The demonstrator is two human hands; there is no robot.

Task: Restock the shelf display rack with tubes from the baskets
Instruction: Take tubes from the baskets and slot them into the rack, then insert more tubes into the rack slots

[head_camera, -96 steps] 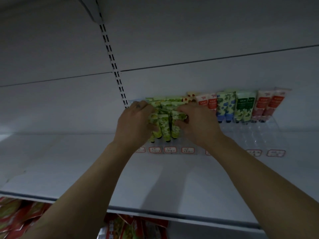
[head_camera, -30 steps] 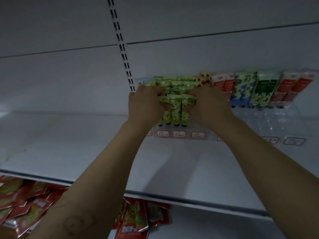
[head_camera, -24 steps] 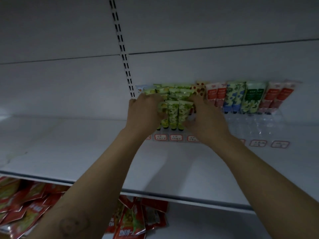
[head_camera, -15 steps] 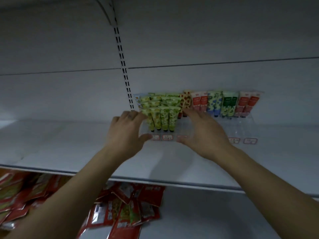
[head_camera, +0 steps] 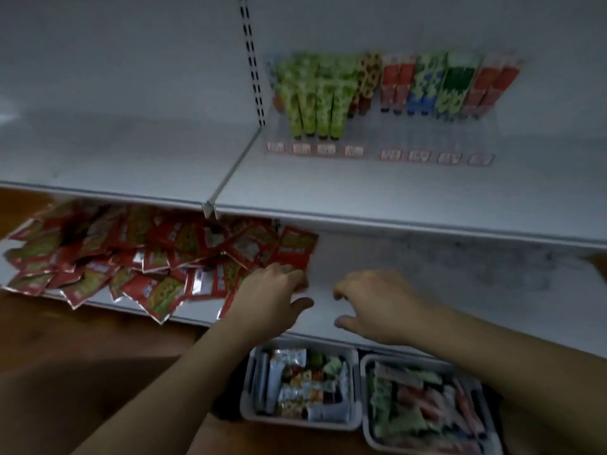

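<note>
Change: both hands have come down from the green leaf-patterned plastic tubes [head_camera: 315, 100] in the clear display rack [head_camera: 427, 139], upper middle; those slots look filled.
Grip: left hand [head_camera: 272, 290] and right hand [head_camera: 377, 303], mid-frame, empty, fingers loosely spread.
Supply: mixed printed tubes [head_camera: 302, 389] lie jumbled in two grey plastic baskets [head_camera: 248, 389], bottom right.

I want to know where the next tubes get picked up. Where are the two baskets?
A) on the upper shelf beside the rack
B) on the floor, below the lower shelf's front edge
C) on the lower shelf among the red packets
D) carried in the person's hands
B: the baskets stand side by side on the floor, just below the front edge of the lower shelf.
</note>
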